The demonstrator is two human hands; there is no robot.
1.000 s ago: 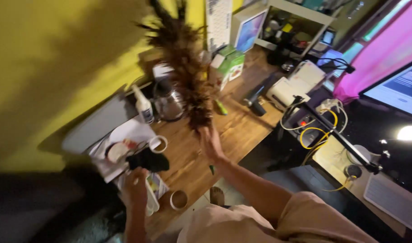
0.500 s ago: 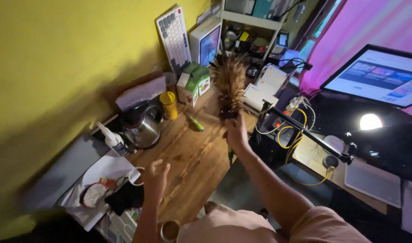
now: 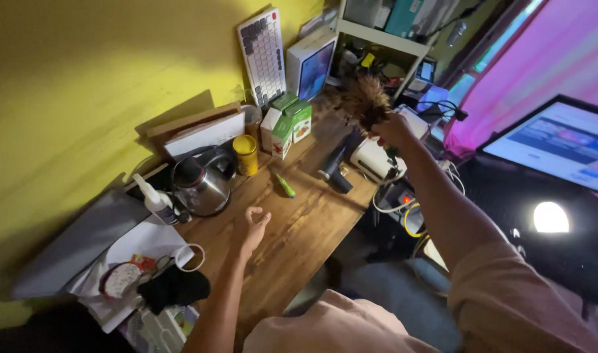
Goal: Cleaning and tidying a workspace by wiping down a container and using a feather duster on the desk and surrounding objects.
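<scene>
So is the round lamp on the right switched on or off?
On. The round white lamp glows bright against the dark area around it, right of the wooden desk, below the lit computer screen.

Feather duster [image 3: 364,102]: brown feathers, fluffy and matt, gripped in the right hand [image 3: 395,131] at upper centre of the frame.
Desk [image 3: 305,222]: wood planks with visible grain, a dull satin finish — the left hand [image 3: 253,229] hovers bare above it, mid-frame.
Kettle [image 3: 201,186]: polished metal, glossy, left of centre.
Yellow cup [image 3: 246,153]: smooth, looks like plastic, slight shine.
Squeeze bottle [image 3: 153,199]: white plastic, smooth.
Cartons [image 3: 286,124]: printed card, green and white, faint gloss.
Black cloth [image 3: 175,287]: soft fabric, matt, lower left.
Sheets under it [image 3: 142,245]: white paper, flat and matt.
Wall [image 3: 83,78]: yellow paint — matt.
</scene>
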